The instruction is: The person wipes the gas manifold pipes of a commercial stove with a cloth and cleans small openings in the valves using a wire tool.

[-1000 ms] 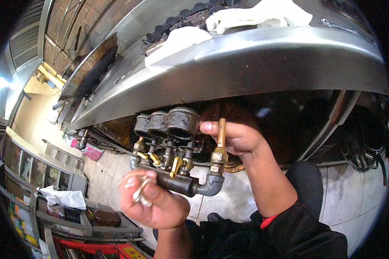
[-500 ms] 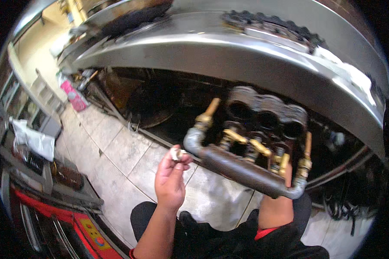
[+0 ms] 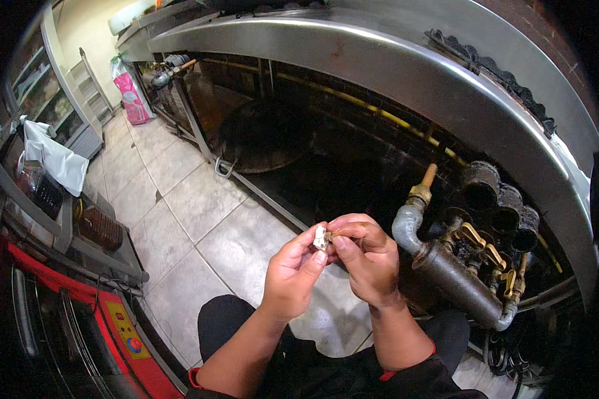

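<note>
My left hand (image 3: 294, 274) is closed on a small white-and-metal piece (image 3: 320, 238) at the lower middle of the view. Beside it, my right hand (image 3: 367, 266) is closed round the darker, brassy end of the same piece, its fingertips meeting those of my left hand; the piece's exact kind is too small to tell. To the right stands the burner manifold (image 3: 456, 282), a dark horizontal pipe with brass valves (image 3: 492, 254), galvanized elbows (image 3: 406, 229) and sooty round cups (image 3: 479, 186) above, under the steel counter's front (image 3: 379, 53).
At left, a red machine with a control panel (image 3: 130, 332), a rack with a white bag (image 3: 53, 159), a glass-fronted cabinet (image 3: 53, 86), a ladder (image 3: 92, 90) and a pink sack (image 3: 132, 100). Tiled floor (image 3: 180, 199) runs below; a yellow pipe (image 3: 353, 103) lines the recess.
My right hand has left the manifold's valves and joined my left hand on the small piece. The view has swung left along the aisle, so the manifold now sits at the right.
</note>
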The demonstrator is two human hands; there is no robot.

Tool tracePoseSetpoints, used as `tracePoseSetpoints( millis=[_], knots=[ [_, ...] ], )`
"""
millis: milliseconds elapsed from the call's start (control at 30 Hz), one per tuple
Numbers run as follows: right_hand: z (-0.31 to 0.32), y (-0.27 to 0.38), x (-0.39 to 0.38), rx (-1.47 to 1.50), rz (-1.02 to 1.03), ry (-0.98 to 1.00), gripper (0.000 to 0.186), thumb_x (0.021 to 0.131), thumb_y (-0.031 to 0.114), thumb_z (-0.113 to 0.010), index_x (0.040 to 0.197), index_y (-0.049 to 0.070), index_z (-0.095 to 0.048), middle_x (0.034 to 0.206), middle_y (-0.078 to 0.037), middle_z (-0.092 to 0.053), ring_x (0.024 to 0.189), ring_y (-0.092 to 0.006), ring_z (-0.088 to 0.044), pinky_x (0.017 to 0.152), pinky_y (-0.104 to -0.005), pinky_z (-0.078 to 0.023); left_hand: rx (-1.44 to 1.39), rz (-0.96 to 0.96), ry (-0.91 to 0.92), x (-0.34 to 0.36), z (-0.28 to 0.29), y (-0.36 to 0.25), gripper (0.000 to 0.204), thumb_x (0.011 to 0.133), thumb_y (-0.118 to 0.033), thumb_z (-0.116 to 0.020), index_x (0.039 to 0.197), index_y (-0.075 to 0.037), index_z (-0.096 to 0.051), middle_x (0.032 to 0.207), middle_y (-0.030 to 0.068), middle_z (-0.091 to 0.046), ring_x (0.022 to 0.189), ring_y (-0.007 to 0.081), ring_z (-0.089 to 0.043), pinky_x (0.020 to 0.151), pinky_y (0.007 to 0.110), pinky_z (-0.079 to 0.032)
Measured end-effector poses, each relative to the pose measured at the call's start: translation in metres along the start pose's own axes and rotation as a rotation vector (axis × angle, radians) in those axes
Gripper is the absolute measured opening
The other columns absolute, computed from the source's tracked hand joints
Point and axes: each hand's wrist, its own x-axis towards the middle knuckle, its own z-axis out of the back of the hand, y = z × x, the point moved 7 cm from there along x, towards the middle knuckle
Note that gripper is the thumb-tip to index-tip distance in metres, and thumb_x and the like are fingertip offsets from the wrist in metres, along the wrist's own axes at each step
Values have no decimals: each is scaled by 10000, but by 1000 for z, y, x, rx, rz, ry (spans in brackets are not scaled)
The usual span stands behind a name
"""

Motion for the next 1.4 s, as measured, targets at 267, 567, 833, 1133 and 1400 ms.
tracePoseSetpoints(
  millis=[267,567,833,1133,1400],
  knots=[
    [-7,17,-1,-531,415,74,113,839,-42,-608,935,15,-585,960,-121,-595,853,-204,-595,757,-299,-489,33,-62,-131,-2,5,1,346,927,-88,-606,1230,60,-526,1124,108,-608,1023,156,-578,908,304,-475],
    [0,1,2,-312,235,66,39,860,-18,-579,880,8,-558,935,-104,-598,865,-166,-564,772,-283,-460,-22,-151,-329,-10,10,-11,173,917,-59,-591,1060,36,-611,972,96,-631,799,130,-582,744,269,-484],
    [-1,-38,-2,187,-159,61,93,907,109,-600,941,23,-591,926,-81,-615,851,-141,-567,782,-278,-455,263,-282,-402,-15,16,-32,144,907,-40,-592,1031,29,-618,977,110,-633,802,141,-585,741,287,-491],
    [3,-46,-2,456,-195,8,76,903,98,-572,902,26,-597,880,-108,-605,779,-164,-561,730,-286,-461,598,-426,-387,-18,9,-40,118,858,-35,-664,963,15,-644,873,71,-615,732,95,-546,655,219,-438],
    [105,-34,-7,588,-50,-170,195,885,184,-574,1020,43,-579,952,-107,-608,890,-247,-578,823,-344,-472,663,-465,-373,-20,-3,-33,121,842,2,-656,960,11,-627,889,88,-614,748,117,-553,653,244,-448]
  ],
)
